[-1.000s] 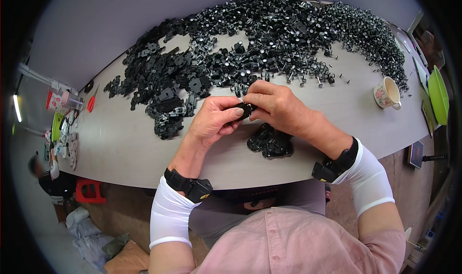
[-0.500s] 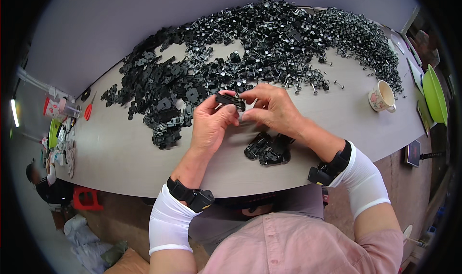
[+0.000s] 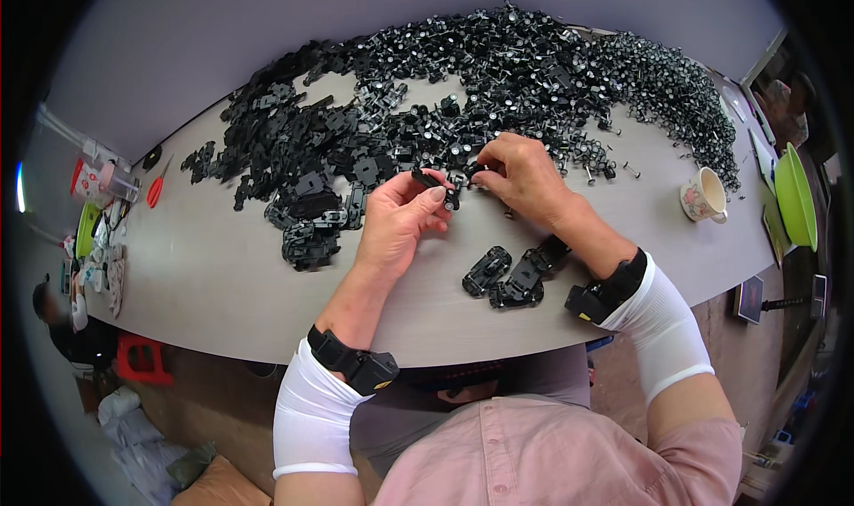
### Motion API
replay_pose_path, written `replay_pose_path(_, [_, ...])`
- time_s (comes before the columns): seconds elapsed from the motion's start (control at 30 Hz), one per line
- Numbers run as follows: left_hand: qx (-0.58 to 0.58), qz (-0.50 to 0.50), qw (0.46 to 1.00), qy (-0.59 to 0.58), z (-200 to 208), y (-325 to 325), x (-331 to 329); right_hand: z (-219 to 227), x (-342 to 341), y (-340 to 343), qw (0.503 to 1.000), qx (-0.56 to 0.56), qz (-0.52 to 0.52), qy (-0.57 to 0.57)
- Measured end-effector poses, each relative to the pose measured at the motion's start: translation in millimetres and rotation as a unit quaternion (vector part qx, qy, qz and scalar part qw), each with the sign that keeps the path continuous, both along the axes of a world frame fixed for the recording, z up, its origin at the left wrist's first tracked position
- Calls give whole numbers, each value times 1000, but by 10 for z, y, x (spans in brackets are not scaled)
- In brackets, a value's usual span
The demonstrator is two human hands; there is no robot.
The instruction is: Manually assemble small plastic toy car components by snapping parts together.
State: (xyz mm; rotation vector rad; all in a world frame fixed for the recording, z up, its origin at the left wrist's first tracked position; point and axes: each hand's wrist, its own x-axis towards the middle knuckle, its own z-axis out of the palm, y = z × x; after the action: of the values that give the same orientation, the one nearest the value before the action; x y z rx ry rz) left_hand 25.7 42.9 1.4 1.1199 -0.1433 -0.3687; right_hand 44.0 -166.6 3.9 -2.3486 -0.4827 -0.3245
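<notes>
My left hand (image 3: pixel 396 226) pinches a black toy car chassis (image 3: pixel 428 180) between thumb and fingers; a small wheel shows at its lower right end. My right hand (image 3: pixel 527 184) is a little to the right, at the near edge of a heap of small wheels on axles (image 3: pixel 507 88). Its thumb and index finger close on a small dark part, too hidden to name. Under my right forearm lie several black chassis with wheels, among them one chassis (image 3: pixel 487 271) beside another chassis (image 3: pixel 519 285). A pile of flat black chassis parts (image 3: pixel 311 150) spreads left of my hands.
Loose silver axle pieces (image 3: pixel 689 106) cover the far right of the table (image 3: pixel 222 284). A flowered mug (image 3: pixel 701 196) stands right, before a green basin (image 3: pixel 794 199). Red scissors (image 3: pixel 156 190) lie far left. Beyond the left edge are a red stool (image 3: pixel 142 360) and a person (image 3: pixel 71 328).
My right hand has moved away from the chassis, rightward to the heap of wheels. My left hand still holds the chassis, now tilted differently. The view has shifted slightly.
</notes>
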Motion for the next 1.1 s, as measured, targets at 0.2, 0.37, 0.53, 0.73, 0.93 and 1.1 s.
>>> replay_pose_path(0.2, [24, -2, 1000, 10, -10, 4, 2, -7, 17, -89, 1000, 11, 27, -12])
replay_pose_path(0.37, [44, -45, 998, -14, -38, 18, 22, -69, 40, -38, 999, -29, 18, -42])
replay_pose_path(0.53, [33, -38, 999, -9, -28, 0, -2, 31, -3, -58, 995, 17, 66, -66])
replay_pose_path(0.73, [23, -42, 999, -8, -34, -26, -2, 108, -56, -36, 984, 137, 94, -63])
replay_pose_path(0.93, [31, -37, 998, -27, -38, -19, 9, 159, -112, -20, 985, 146, 47, -76])
replay_pose_path(1.1, [17, -7, 997, -69, -53, -105, -52, 189, -299, 178, 975, 202, 30, -87])
